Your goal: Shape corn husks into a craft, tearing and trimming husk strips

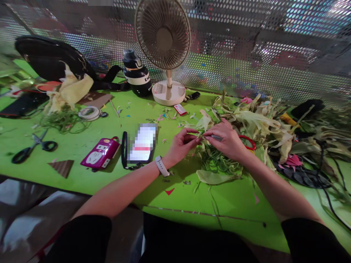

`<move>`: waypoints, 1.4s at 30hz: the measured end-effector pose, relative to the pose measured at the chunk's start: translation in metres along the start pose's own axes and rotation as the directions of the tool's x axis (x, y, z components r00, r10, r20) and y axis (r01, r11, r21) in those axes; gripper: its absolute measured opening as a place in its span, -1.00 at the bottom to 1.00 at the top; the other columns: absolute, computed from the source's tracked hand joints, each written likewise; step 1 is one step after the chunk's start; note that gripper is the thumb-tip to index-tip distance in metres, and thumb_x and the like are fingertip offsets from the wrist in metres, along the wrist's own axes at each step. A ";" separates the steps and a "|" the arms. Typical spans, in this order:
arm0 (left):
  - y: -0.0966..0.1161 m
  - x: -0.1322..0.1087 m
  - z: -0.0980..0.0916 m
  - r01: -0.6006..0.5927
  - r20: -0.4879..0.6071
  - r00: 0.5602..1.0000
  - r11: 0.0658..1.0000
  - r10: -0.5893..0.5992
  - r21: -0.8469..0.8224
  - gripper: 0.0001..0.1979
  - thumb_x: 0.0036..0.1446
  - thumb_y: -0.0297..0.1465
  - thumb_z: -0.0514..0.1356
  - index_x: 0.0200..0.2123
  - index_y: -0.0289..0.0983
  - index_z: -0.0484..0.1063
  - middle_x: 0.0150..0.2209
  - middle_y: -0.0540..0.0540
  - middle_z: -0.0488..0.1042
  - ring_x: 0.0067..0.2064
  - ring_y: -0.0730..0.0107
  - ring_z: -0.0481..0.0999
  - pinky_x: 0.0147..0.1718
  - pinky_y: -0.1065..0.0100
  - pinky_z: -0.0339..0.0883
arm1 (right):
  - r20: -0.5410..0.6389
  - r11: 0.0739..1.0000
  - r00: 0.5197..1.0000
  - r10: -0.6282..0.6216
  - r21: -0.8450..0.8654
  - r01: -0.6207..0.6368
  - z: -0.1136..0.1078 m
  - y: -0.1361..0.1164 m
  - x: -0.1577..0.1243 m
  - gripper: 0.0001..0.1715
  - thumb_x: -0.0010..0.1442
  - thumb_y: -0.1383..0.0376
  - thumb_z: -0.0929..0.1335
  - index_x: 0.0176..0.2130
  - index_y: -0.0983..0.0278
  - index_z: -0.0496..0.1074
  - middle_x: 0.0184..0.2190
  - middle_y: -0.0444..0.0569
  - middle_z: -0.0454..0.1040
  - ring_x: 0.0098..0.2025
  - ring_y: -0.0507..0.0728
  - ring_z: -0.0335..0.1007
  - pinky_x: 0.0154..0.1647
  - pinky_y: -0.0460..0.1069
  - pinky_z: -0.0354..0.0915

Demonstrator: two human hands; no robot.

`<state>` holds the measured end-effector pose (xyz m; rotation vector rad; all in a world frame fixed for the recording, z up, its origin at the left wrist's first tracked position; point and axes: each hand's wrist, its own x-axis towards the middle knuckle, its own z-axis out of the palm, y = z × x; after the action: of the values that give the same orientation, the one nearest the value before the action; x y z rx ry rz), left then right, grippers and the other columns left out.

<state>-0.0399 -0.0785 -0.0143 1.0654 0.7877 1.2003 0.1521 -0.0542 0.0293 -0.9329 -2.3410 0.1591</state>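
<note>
My left hand (181, 145) is closed in a pinch, its fingertips on a small piece of pale green corn husk (202, 136). From the other side my right hand (225, 139) pinches the same piece, and the two sets of fingertips nearly meet. How the piece is folded is too small to see. Below my right hand lies a tangle of thin green strands (219, 162), partly covered by that hand. A flat pale husk leaf (216, 177) rests in front of the tangle. Just past my right wrist is a red ring-shaped thing (250, 141).
A heap of dried husks (257, 122) spreads right. The phone (142, 144), purple power socket (101, 153) and scissors (34, 145) lie left on the green table (109, 186). Behind stand a fan (164, 40), a bottle (137, 75) and a black bag (55, 54) before perforated metal.
</note>
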 end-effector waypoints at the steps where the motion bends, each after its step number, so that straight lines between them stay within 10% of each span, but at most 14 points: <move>1: -0.001 0.000 0.000 0.002 0.004 1.000 1.000 -0.002 0.005 -0.61 -0.06 -0.27 0.42 -0.21 -0.28 0.41 -0.37 -0.06 0.59 -0.35 0.46 0.56 -0.32 0.42 0.41 | 0.009 1.000 1.000 0.004 0.004 -0.004 0.000 0.000 0.000 -0.87 0.22 0.34 0.36 -0.29 0.19 0.55 -0.37 -0.06 0.59 -0.24 0.17 0.50 0.20 0.32 0.09; 42: -0.002 0.002 -0.006 0.038 0.053 0.998 0.999 -0.040 0.026 -0.61 -0.06 -0.32 0.42 -0.21 -0.31 0.38 -0.42 -0.01 0.57 -0.40 0.53 0.55 -0.41 0.50 0.38 | 0.050 0.997 0.996 -0.073 -0.024 0.075 -0.011 -0.004 0.002 -0.73 0.23 0.37 0.33 -0.03 0.23 0.35 -0.32 -0.05 0.58 -0.14 0.21 0.51 0.26 0.36 0.12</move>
<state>-0.0438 -0.0749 -0.0179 1.0935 0.7800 1.1269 0.1548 -0.0570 0.0404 -0.8621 -2.4243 0.1235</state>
